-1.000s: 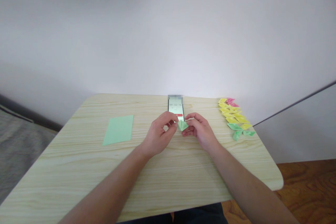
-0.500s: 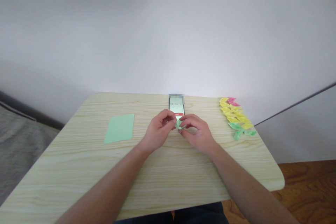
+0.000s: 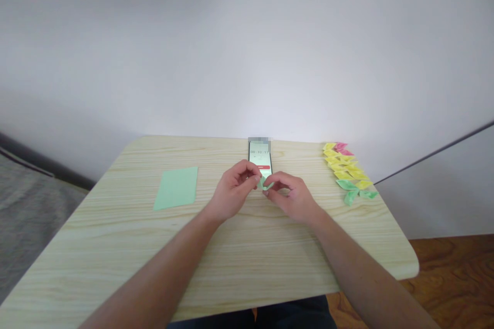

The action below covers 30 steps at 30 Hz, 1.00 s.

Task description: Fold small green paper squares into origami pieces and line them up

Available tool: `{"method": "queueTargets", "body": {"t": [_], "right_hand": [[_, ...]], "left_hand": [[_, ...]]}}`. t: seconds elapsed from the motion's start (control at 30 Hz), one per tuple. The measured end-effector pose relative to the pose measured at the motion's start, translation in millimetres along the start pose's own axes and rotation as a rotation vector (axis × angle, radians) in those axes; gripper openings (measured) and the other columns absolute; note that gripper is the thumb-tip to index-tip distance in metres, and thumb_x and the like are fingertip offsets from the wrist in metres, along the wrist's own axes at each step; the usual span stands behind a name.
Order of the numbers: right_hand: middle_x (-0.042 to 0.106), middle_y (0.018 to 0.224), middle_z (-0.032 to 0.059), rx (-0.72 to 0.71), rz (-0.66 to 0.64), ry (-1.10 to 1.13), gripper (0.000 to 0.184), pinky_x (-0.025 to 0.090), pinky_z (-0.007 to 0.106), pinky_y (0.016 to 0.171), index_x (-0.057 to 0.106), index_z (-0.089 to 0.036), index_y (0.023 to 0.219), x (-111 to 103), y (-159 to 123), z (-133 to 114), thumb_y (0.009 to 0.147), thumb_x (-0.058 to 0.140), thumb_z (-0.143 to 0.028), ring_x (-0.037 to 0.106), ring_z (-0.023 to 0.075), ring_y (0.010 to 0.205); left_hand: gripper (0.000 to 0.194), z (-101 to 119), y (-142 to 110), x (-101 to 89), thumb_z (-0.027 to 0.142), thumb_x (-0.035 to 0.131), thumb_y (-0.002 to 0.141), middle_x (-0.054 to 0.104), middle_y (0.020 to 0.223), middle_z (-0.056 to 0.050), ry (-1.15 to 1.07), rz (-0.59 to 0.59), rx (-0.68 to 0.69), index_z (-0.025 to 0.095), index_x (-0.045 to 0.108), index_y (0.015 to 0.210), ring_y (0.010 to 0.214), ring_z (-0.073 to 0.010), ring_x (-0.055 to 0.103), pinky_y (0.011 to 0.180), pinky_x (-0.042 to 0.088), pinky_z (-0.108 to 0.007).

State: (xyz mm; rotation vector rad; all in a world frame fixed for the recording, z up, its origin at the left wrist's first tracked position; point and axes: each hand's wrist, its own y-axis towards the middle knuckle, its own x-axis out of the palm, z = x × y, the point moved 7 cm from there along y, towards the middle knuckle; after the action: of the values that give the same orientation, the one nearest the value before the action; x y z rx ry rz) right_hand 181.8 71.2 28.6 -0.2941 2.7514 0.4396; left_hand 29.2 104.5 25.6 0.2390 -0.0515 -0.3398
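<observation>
A small folded green paper [image 3: 264, 184] is pinched between both hands over the middle of the table, mostly covered by fingertips. My left hand [image 3: 236, 190] grips its left side between thumb and forefinger. From the right, my right hand [image 3: 290, 194] closes thumb and fingers on the other side. Just behind them a phone [image 3: 260, 157] with a running timer on its screen stands near the wall. To the left lies a flat green paper sheet [image 3: 176, 188], apart from the hands.
Along the right edge of the wooden table [image 3: 247, 262] lie folded papers: several yellow pieces [image 3: 343, 164], pink ones [image 3: 342, 148] at the back and green ones [image 3: 350, 197] in front. A white wall [image 3: 239, 51] rises right behind the table.
My right hand has shifted its fingers on the folded green paper, its thumb now pinching the near side. The paper has turned and shows less between the fingertips. The view tilted slightly.
</observation>
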Motion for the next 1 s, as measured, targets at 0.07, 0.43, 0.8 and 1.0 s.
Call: {"method": "queueTargets", "body": {"t": [0.07, 0.43, 0.8, 1.0], "right_hand": [[0.073, 0.092, 0.0011, -0.055, -0.003, -0.075, 0.008, 0.054, 0.029, 0.074, 0.072, -0.025, 0.095, 0, 0, -5, 0.088, 0.068, -0.024, 0.067, 0.0158, 0.076], [0.073, 0.093, 0.0037, 0.002, 0.024, 0.0, 0.008, 0.058, 0.033, 0.078, 0.073, -0.024, 0.092, -1, 1, 2, 0.087, 0.072, -0.03, 0.069, 0.0184, 0.08], [0.074, 0.091, 0.0052, -0.056, 0.095, -0.046, 0.01, 0.058, 0.034, 0.074, 0.076, -0.026, 0.09, -6, 1, 3, 0.087, 0.072, -0.035, 0.069, 0.0204, 0.082], [0.074, 0.096, 0.0046, -0.053, 0.088, -0.095, 0.014, 0.057, 0.035, 0.077, 0.075, -0.027, 0.099, -6, 1, 3, 0.087, 0.073, -0.033, 0.069, 0.0197, 0.08]], "left_hand": [[0.005, -1, -1, 0.4, 0.023, 0.065, 0.09, 0.065, 0.089, -0.003, 0.018, -0.005, 0.003, 0.018, 0.064, 0.089, 0.081, -0.0147, 0.06, 0.076, 0.049, -0.028], [0.005, -1, -2, -1.9, 0.024, 0.063, 0.091, 0.067, 0.093, -0.004, 0.081, 0.014, 0.034, 0.019, 0.064, 0.091, 0.092, -0.0184, 0.063, 0.084, 0.049, -0.031], [0.019, 13, -4, 0.0, 0.015, 0.066, 0.082, 0.07, 0.107, -0.006, 0.379, -0.048, 0.167, 0.022, 0.07, 0.099, 0.089, -0.0169, 0.064, 0.078, 0.052, -0.031], [0.01, 10, -3, -1.2, 0.014, 0.062, 0.085, 0.067, 0.09, -0.002, 0.531, -0.125, 0.178, 0.021, 0.067, 0.089, 0.081, -0.0157, 0.062, 0.075, 0.049, -0.03]]}}
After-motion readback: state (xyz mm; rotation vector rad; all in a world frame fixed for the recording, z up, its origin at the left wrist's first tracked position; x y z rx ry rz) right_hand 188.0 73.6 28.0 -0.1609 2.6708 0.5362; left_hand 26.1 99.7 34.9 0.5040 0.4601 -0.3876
